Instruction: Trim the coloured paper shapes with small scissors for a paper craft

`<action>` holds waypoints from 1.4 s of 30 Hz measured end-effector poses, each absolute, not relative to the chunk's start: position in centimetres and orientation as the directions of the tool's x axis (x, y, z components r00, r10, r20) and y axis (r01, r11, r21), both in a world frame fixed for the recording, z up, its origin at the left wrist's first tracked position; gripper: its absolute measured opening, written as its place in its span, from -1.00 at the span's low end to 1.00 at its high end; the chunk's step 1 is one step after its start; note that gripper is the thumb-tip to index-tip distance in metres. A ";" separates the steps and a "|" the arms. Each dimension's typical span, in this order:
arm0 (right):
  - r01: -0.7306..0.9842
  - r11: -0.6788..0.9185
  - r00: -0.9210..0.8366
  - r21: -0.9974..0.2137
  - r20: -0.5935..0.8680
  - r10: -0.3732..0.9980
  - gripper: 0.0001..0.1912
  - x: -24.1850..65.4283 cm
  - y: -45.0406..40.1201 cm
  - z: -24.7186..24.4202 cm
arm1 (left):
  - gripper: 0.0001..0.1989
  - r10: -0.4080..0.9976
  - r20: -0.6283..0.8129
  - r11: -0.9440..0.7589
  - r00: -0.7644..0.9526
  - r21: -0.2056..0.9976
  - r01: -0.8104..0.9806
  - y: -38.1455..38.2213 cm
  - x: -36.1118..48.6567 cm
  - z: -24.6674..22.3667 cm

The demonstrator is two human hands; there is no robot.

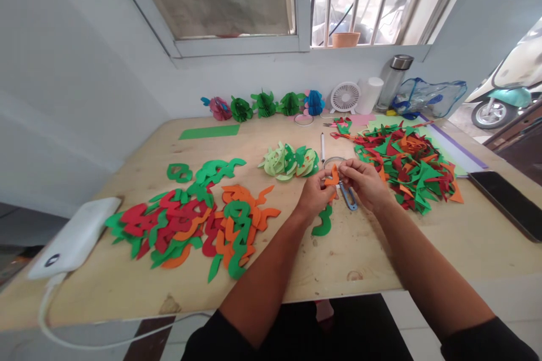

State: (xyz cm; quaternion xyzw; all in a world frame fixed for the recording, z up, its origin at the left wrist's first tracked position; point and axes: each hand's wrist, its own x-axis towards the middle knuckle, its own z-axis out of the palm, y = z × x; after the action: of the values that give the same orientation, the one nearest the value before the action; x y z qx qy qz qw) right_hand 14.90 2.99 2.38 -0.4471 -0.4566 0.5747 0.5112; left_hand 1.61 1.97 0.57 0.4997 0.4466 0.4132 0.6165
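Note:
My left hand [315, 194] is closed on a small curved orange paper cutout [333, 176], its fingertips pinching the lower edge. My right hand [365, 181] is beside it, fingers pressed together at the cutout's right side; what they pinch is too small to make out. Just below the fingers of both hands lies a blue-handled cutter [349, 197] on the wooden table [296, 271]. A curved green paper cutout [323, 222] rests under my left wrist. Behind my hands is a ring-shaped thing [334, 159], partly covered by them, and a white pen [322, 148].
Red, green and orange cutouts [182, 217] are heaped at left; pointed paper scraps [415, 163] are piled at right. Folded paper shapes [290, 161] stand mid-table, with more [263, 104] along the wall. A fan [345, 97], bottle [394, 84], phone [510, 200] and power bank [76, 237] edge the table.

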 end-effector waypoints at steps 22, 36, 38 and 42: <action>-0.075 -0.002 -0.012 -0.997 -0.001 1.000 -0.73 14.9 3.2 2.0 | -0.62 0.958 -0.132 0.146 0.254 0.989 -0.035 2.2 1.6 0.2; -0.046 0.005 -0.050 -0.999 0.007 0.999 -0.73 15.0 3.2 1.8 | -0.67 0.965 -0.116 0.129 0.236 0.991 -0.037 2.2 1.6 0.3; -0.032 0.011 -0.049 -0.999 0.013 0.999 -0.73 15.0 3.2 1.8 | -0.66 0.965 -0.114 0.125 0.237 0.992 -0.032 2.1 1.6 0.2; -0.020 0.018 -0.054 -1.000 0.019 0.998 -0.74 15.1 3.3 1.6 | -0.63 0.963 -0.107 0.119 0.247 0.992 -0.035 2.1 1.6 0.2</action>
State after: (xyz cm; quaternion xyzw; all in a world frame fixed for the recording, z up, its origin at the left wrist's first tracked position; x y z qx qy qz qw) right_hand 15.11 3.32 1.63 -0.4769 -0.5128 0.5136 0.4958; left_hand 1.65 2.09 0.20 0.5159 0.4499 0.4175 0.5976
